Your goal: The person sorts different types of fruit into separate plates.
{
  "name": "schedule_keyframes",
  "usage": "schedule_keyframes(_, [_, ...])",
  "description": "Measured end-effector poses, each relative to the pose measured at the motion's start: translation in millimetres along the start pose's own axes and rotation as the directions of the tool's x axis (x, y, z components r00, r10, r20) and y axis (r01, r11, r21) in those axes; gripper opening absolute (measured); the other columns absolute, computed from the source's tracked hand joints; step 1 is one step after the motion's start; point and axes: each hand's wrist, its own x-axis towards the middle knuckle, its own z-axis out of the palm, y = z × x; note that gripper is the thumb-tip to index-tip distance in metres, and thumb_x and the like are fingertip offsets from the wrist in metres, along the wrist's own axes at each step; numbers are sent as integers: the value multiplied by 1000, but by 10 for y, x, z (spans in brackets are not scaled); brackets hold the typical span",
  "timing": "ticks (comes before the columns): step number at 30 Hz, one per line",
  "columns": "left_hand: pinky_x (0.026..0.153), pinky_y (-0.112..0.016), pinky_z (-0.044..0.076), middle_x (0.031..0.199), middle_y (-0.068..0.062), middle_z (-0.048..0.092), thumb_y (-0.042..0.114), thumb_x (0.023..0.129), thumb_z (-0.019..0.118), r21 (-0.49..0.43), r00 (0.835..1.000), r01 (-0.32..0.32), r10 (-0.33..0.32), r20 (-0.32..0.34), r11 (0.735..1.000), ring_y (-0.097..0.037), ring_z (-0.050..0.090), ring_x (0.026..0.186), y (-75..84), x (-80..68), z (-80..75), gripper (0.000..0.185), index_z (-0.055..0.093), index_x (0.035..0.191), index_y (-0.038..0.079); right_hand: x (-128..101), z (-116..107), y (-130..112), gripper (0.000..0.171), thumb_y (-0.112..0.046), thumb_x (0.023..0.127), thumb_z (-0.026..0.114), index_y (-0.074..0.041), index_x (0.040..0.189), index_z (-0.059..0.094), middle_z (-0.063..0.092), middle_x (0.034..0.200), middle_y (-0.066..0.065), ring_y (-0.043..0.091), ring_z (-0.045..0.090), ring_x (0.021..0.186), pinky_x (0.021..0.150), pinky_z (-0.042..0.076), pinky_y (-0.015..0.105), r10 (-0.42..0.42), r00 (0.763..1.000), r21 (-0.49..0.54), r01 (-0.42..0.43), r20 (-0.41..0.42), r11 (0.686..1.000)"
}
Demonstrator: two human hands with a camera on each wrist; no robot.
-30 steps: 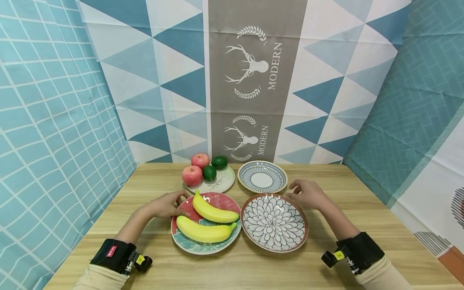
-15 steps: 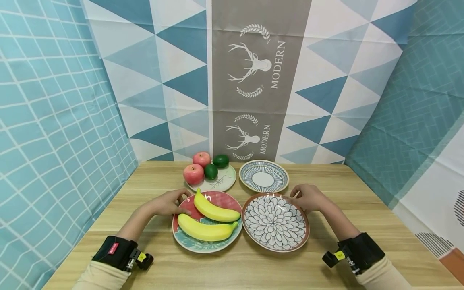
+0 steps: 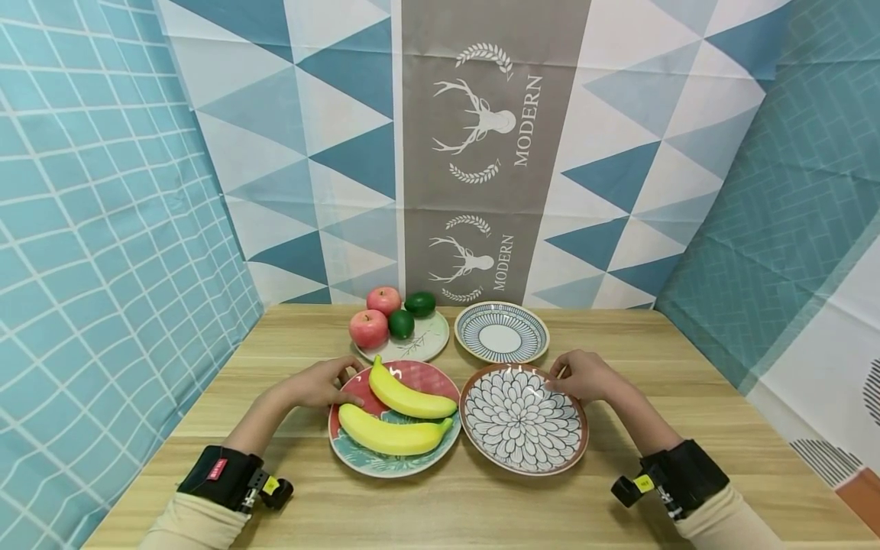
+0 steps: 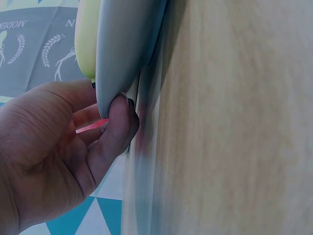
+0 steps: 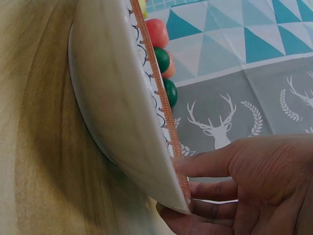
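My left hand [image 3: 319, 384] pinches the left rim of a red and green plate [image 3: 421, 374], with the thumb over the edge and fingers curled beneath. Two bananas, a rear one [image 3: 406, 395] and a front one [image 3: 393, 435], lie on that plate. To its right stands a brown-rimmed plate [image 3: 524, 420] with a black-and-white petal pattern. My right hand [image 3: 583, 376] grips this plate's upper right rim. In the right wrist view, the petal plate's pale underside [image 5: 110, 93] shows, tilted over the wooden table. The left wrist view shows the banana plate's grey-blue underside [image 4: 122, 44].
Behind the banana plate is a pale plate [image 3: 428, 340] with two apples [image 3: 369, 328] and two dark green fruits [image 3: 402, 324]. A blue-lined plate [image 3: 500, 336] stands at the back, behind the petal plate. A patterned cloth [image 3: 467, 153] hangs behind the wooden table [image 3: 440, 512].
My right hand has come down and in onto the petal plate's rim, and its thumb now lies over the edge. The left hand keeps its hold, while the head view has shifted slightly.
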Motion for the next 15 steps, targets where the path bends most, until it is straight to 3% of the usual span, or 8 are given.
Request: schedule_keyframes(15, [65, -35, 60, 102, -10, 63, 26, 94, 83, -12, 1000, 16, -16, 17, 1000, -21, 65, 78, -15, 8, -5, 50, 57, 132, 6, 13, 42, 8, 15, -14, 93, 80, -4, 96, 70, 64, 76, 4, 16, 59, 63, 53, 53, 30, -28, 999, -49, 26, -45, 998])
